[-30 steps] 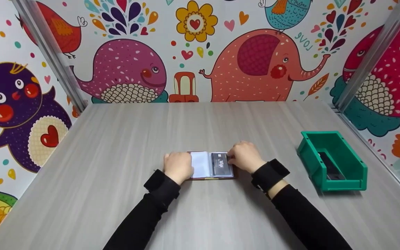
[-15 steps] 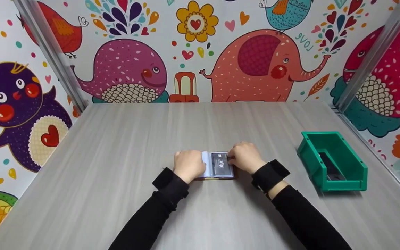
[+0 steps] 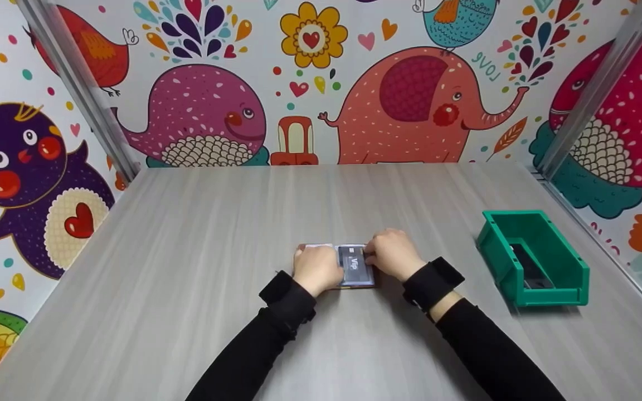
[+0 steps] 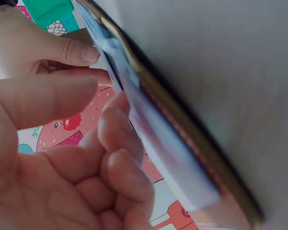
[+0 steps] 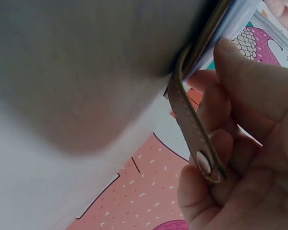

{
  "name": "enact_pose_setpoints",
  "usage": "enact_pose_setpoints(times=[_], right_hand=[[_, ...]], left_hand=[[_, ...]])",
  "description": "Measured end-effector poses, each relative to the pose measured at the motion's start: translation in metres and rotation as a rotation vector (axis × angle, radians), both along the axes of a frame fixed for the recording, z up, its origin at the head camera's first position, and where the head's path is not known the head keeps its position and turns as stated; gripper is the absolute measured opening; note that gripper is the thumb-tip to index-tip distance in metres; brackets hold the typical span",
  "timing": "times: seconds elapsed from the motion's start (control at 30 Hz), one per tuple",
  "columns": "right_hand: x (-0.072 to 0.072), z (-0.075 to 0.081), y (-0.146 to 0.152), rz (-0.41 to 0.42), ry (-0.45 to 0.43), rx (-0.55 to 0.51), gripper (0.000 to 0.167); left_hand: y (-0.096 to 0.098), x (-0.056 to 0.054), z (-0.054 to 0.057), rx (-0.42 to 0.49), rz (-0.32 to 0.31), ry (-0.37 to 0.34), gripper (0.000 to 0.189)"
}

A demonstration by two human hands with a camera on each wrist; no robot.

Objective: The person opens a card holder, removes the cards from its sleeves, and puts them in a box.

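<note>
A small card holder [image 4: 168, 127] with a brown stitched cover lies spread on the table, clear sleeves facing up. Its right sleeve shows a dark card [image 3: 356, 270] lettered "Vip". Over the left page is my left hand [image 3: 316, 268]; in the left wrist view its bent fingertips meet the sleeves while the thumb [image 4: 62, 98] stands apart. My right hand [image 3: 394, 253] pinches the holder's right edge between thumb and index finger. From that edge a brown strap with a round snap [image 5: 203, 163] hangs beside the curled fingers in the right wrist view.
A green plastic bin [image 3: 569, 264] stands to the right on the table [image 3: 187, 234], with a dark flat object [image 3: 530, 267] inside. Walls printed with cartoon animals border the table at the back and sides.
My left hand has slid right across the left page, from its outer edge to near the fold, uncovering that page's left corner. The right hand has stayed at the right edge.
</note>
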State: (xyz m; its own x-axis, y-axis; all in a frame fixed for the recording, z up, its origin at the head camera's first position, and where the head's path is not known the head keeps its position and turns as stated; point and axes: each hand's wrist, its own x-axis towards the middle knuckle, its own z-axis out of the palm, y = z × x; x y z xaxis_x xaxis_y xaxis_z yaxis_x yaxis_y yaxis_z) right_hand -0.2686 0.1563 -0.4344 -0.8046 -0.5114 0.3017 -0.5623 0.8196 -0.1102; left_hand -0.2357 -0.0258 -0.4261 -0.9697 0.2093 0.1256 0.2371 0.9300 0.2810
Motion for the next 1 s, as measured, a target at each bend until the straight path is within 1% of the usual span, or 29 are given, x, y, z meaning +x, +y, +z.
enact_pose_setpoints(times=[0.1, 0.27, 0.4, 0.5, 0.63, 0.73, 0.83, 1.0], right_hand=[[0.001, 0.0, 0.0, -0.003, 0.006, 0.001, 0.013], [0.001, 0.001, -0.001, -0.027, -0.025, -0.004, 0.013], [0.001, 0.001, -0.002, -0.042, -0.043, -0.006, 0.012], [0.0, 0.0, -0.002, -0.038, -0.044, -0.013, 0.012], [-0.001, -0.001, -0.001, -0.018, -0.011, 0.0, 0.013], [-0.002, -0.001, -0.001, -0.017, -0.007, 0.013, 0.013], [-0.002, -0.001, -0.002, -0.029, -0.036, 0.015, 0.013], [-0.002, 0.001, -0.003, -0.044, -0.058, 0.025, 0.012]], left_hand=[[0.001, -0.001, 0.0, -0.007, 0.002, -0.032, 0.011], [0.002, -0.003, 0.0, -0.009, 0.01, -0.087, 0.014], [0.003, -0.005, 0.001, 0.008, 0.028, -0.142, 0.017], [0.003, -0.008, 0.001, 0.03, 0.042, -0.179, 0.02], [0.002, -0.011, 0.001, 0.058, 0.046, -0.207, 0.024], [0.001, -0.012, 0.002, 0.07, 0.043, -0.226, 0.026], [0.0, -0.011, 0.003, 0.077, 0.042, -0.244, 0.026], [-0.001, -0.011, 0.004, 0.087, 0.044, -0.264, 0.027]])
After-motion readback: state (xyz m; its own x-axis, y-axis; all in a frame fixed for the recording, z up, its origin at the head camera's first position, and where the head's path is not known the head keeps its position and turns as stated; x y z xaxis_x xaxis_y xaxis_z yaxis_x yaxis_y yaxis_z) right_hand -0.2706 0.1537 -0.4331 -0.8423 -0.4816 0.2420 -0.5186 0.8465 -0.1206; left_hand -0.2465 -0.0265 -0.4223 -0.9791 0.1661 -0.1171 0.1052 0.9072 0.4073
